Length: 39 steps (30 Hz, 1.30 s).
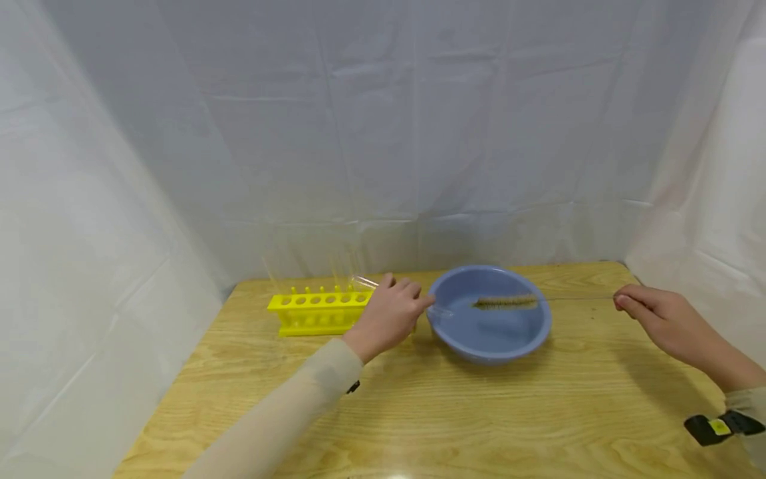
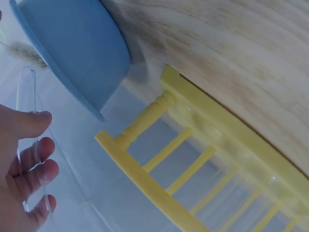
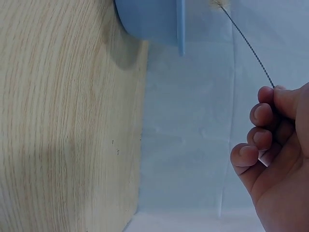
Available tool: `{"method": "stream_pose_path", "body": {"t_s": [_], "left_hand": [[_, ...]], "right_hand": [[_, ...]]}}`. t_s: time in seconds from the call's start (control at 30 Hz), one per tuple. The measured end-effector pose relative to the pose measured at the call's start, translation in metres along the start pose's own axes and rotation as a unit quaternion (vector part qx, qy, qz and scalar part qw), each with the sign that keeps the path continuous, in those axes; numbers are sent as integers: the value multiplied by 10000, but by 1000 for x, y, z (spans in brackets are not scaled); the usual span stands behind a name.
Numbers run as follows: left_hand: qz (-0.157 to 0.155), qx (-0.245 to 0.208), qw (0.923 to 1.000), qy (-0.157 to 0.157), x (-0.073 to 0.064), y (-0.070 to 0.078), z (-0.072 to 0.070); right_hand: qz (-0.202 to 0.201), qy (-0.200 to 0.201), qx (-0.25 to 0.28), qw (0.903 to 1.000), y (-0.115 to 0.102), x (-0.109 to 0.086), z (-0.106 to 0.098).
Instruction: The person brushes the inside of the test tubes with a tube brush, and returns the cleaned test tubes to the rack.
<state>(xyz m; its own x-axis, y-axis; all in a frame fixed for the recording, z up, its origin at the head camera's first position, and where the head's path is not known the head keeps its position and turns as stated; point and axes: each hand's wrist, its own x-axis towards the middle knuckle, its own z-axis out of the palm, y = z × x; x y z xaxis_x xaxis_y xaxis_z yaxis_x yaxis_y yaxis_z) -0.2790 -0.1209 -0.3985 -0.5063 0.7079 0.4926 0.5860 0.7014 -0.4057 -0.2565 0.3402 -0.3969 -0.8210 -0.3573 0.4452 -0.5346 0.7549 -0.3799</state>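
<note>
My left hand (image 1: 391, 313) grips a clear glass test tube (image 1: 444, 311) lying sideways, its mouth end pointing over the blue basin (image 1: 491, 352). In the left wrist view the thumb and fingers wrap round the tube (image 2: 27, 92). My right hand (image 1: 670, 322) pinches the thin twisted-wire handle (image 3: 248, 46) of a test tube brush (image 1: 505, 303). The bristles hang above the basin, apart from the tube's mouth in the head view. Just left of my left hand stands a yellow test tube rack (image 1: 317, 329).
Several clear tubes (image 1: 269, 266) stand upright on the rack, faint against the backdrop. The wooden table (image 1: 479, 426) ends at a white sheet (image 1: 383, 133) behind, with more sheeting at both sides.
</note>
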Motion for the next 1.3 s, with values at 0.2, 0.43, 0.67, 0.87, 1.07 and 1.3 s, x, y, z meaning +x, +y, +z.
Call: {"method": "stream_pose_path", "body": {"t_s": [0.2,0.43,0.67,0.87,1.07,1.3], "left_hand": [[220,427,9988,-51,5,1,0],[336,763,9965,6,10,2,-3],[397,814,9959,-76,15,4,-3],[494,1005,9934,-236,17,3,-4],[627,1252,9896,-321,18,3,-4],[731,1380,9867,-459,18,5,-5]], "right_hand": [[-50,8,-93,9999,0,0,2],[-84,28,-91,9999,-1,0,2],[-78,16,-73,9999,-4,0,1],[-96,40,-60,9999,-6,1,2],[-140,64,-76,9999,-7,2,3],[-29,-94,-43,9999,-8,2,2]]}}
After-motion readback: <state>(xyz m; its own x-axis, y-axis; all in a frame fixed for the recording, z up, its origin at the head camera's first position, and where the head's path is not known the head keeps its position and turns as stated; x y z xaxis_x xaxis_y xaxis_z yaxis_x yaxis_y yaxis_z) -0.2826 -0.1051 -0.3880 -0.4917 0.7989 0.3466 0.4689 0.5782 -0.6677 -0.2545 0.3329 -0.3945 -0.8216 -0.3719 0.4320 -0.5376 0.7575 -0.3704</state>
